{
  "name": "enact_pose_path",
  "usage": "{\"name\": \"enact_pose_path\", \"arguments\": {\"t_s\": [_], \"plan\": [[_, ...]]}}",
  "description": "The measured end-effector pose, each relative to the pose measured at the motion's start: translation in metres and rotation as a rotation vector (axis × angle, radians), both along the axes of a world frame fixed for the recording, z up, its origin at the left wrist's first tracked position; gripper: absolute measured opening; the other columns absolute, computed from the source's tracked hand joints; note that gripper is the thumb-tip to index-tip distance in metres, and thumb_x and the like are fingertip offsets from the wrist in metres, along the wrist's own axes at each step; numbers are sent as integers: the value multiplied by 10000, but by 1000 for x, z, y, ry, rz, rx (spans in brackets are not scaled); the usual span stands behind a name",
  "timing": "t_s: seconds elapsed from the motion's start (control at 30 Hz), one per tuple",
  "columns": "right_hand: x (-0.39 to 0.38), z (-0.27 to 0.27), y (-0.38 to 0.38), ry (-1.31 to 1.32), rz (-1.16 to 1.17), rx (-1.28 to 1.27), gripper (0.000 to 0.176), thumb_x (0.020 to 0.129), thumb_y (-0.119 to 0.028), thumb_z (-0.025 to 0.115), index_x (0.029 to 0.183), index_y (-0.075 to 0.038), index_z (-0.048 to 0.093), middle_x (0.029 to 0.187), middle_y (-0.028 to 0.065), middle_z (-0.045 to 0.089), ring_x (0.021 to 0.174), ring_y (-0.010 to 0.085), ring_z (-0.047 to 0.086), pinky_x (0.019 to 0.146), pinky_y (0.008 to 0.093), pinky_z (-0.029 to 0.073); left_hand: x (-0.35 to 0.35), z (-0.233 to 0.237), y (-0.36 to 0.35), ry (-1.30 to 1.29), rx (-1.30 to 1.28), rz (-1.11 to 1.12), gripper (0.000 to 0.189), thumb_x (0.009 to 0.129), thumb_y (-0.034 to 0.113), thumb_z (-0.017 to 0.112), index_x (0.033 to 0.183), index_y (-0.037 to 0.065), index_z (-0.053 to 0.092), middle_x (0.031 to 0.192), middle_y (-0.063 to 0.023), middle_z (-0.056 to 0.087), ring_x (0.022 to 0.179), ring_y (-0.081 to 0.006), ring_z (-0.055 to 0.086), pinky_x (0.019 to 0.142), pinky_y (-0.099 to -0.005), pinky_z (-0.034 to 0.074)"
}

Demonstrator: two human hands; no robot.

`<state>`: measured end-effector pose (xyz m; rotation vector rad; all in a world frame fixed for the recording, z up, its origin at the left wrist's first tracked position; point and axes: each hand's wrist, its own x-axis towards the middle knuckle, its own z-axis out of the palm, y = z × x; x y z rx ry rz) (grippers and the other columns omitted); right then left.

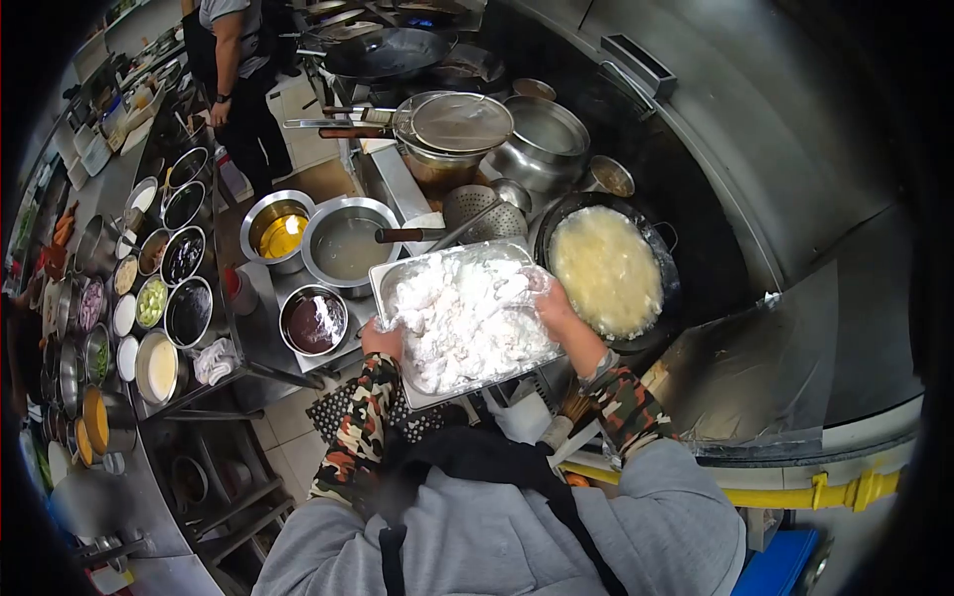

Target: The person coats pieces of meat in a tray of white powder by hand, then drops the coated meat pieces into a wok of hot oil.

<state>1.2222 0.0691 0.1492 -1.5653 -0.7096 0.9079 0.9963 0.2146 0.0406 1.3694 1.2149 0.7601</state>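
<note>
We've got a rectangular metal tray (pixel 467 389) centre of view, heaped with lumpy pieces (pixel 467 308) under thick white powder; the powder also smears the rim. Tray sits skewed, far edge rising toward 1 o'clock. Can't tell whether its underside touches anything.

Clock from the tray: wok (pixel 673 283) at 2, full of pale yellow, frothy contents; perforated ladle (pixel 467 206) at 12; pot of cloudy liquid (pixel 350 206) at 10, pot of yellow liquid (pixel 253 234) beyond it; bowl of dark red sauce (pixel 314 320) at 9. Further out at 9, a counter packed with ingredient containers. We see another person (pixel 231 50) at 11, well apart.

Left hand (pixel 383 340) at 8–9: fingers curled, pinching the rim. Right hand (pixel 553 304) at 3: closed round the opposite rim, fingers whitened, tips hard to make out.
</note>
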Motion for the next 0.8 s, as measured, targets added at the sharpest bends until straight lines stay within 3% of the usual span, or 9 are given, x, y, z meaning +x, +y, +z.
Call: {"name": "enact_pose_path", "arguments": {"t_s": [0.1,0.27,0.33,0.4,0.53,0.6,0.7,0.77,0.8], "plan": [[-6,2,0,709,17,220,371,763,-12,392,1134,-5,401,1030,148,526,816,227,570,720,314,494,0,0,-1,-12,-49,-2,267,670,76,618,896,-39,537,810,-125,600,726,-202,575,669,-282,432],[-7,-31,8,844,-58,181,320,764,-52,403,1066,33,466,949,163,559,823,225,575,690,327,489,-2,3,0,-52,-73,-18,261,684,55,602,922,-31,539,838,-114,608,733,-183,575,663,-275,430],[-9,-17,8,1011,-103,361,298,769,-68,391,1022,56,487,965,168,555,834,243,571,725,347,479,-1,-2,2,-70,-6,-10,248,667,74,618,887,-25,560,801,-119,615,734,-195,589,654,-284,437],[-7,-16,10,978,-74,371,304,774,-75,377,1027,57,482,971,174,552,851,261,564,755,377,466,-2,1,0,39,0,-17,250,688,66,605,910,-36,551,826,-105,607,736,-170,574,681,-261,430],[0,-8,10,720,-68,100,277,774,-30,381,1017,53,486,896,155,573,762,231,584,616,357,499,-3,-16,7,-44,-18,-21,250,660,86,620,887,-3,566,796,-118,614,727,-198,590,655,-287,438],[16,-18,9,453,-136,27,249,791,-37,391,1006,12,506,834,117,579,687,190,580,526,317,486,-3,-18,7,21,24,-13,250,658,88,620,878,-15,564,785,-117,614,716,-196,587,653,-286,438],[33,18,6,337,-349,36,188,828,-111,381,902,-44,541,658,54,540,476,135,484,401,263,399,-3,-9,4,8,23,-15,242,659,72,616,872,-27,560,784,-118,614,709,-190,585,656,-280,436],[69,21,0,236,-399,-32,183,811,-113,378,807,-39,545,648,62,528,474,165,485,399,302,384,-4,-4,2,-19,9,-14,242,659,66,615,874,-29,558,787,-118,614,711,-187,584,659,-277,435],[89,20,1,68,-544,-92,185,796,-122,386,834,-18,534,671,72,537,527,185,505,439,322,396,-4,-2,2,11,7,-13,245,659,62,616,880,-28,557,794,-118,614,717,-184,584,664,-274,434]]}}
